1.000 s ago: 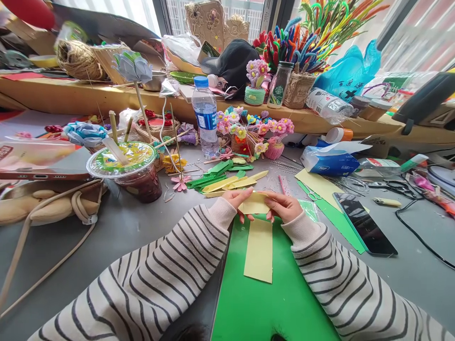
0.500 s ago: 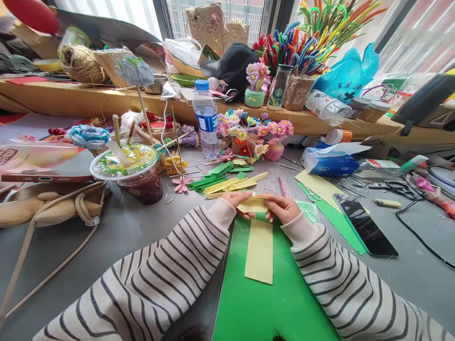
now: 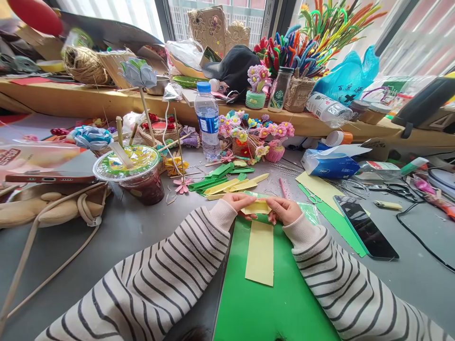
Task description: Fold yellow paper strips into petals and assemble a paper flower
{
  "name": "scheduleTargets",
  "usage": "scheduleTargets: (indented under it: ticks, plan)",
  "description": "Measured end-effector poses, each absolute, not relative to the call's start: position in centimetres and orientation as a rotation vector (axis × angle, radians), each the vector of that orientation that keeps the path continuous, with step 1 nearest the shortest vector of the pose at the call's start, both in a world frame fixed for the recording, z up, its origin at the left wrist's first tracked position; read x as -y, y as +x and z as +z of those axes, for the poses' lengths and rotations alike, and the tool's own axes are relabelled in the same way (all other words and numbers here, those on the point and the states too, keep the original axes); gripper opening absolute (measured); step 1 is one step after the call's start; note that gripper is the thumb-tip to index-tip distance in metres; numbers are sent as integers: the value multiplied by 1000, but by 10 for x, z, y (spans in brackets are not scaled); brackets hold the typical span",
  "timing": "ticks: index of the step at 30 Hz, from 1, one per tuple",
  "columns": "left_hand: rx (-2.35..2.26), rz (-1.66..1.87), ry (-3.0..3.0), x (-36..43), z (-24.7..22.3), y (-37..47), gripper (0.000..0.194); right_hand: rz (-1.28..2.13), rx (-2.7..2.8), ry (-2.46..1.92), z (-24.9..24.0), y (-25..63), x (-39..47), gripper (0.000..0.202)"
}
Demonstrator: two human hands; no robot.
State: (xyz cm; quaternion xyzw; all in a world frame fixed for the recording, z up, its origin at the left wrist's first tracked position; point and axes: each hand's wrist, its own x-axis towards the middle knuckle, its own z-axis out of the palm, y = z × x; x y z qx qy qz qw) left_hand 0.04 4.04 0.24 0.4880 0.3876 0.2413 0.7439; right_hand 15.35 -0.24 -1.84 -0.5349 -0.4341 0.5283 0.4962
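Between both hands is a small piece of yellow paper (image 3: 256, 207), creased lengthwise, held above the far end of a green sheet (image 3: 273, 308). My left hand (image 3: 241, 203) pinches its left end. On its right end the fingers of my right hand (image 3: 284, 209) are closed. A flat yellow paper strip (image 3: 260, 253) lies on the green sheet just below the hands. Left of the hands is a pile of folded yellow paper strips (image 3: 236, 185) and green paper strips (image 3: 213, 179).
A lidded drink cup (image 3: 145, 189) and a water bottle (image 3: 208, 125) stand at left and behind. To the right lie small scissors (image 3: 313, 195), a phone (image 3: 366, 227), a lighter (image 3: 388, 205) and a tissue pack (image 3: 330, 163). Craft flowers (image 3: 249, 128) sit at the back.
The held yellow paper has tilted, and its fold now shows more clearly. Both hands stay in nearly the same place, with the fingers shifted slightly along the paper.
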Motion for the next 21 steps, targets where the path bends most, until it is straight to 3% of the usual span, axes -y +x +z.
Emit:
scheduleTargets:
  ticks: [21]
  plan:
    - [-919, 538, 1089, -43, -1, 1, 40, 1245, 985, -1327, -17, 154, 2, 28]
